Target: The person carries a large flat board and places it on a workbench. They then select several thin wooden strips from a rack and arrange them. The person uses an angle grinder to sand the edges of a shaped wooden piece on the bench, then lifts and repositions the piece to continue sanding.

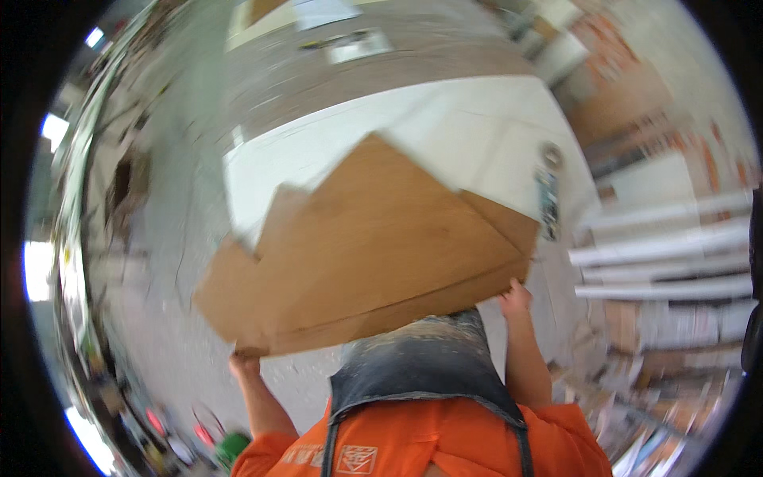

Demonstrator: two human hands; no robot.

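Observation:
A stack of thin brown wooden boards (381, 230), with overlapping angled pieces, spans the space in front of my body. My left hand (245, 364) grips its lower left corner, with the fingers partly hidden under the edge. At the right end, my right hand (517, 299) is closed on the edge of the same boards. Their far part lies over or above a large white sheet (445, 119); I cannot tell whether they touch it. Motion blurs the picture slightly.
Right of the boards, a roll of tape (550, 155) and a slim blue-and-dark item (548, 203) lie on the white sheet. Papers (358, 46) rest at the table's far end. Long white strips (660, 246) and stacked scrap fill the right side. A green round object (232, 450) stands lower left.

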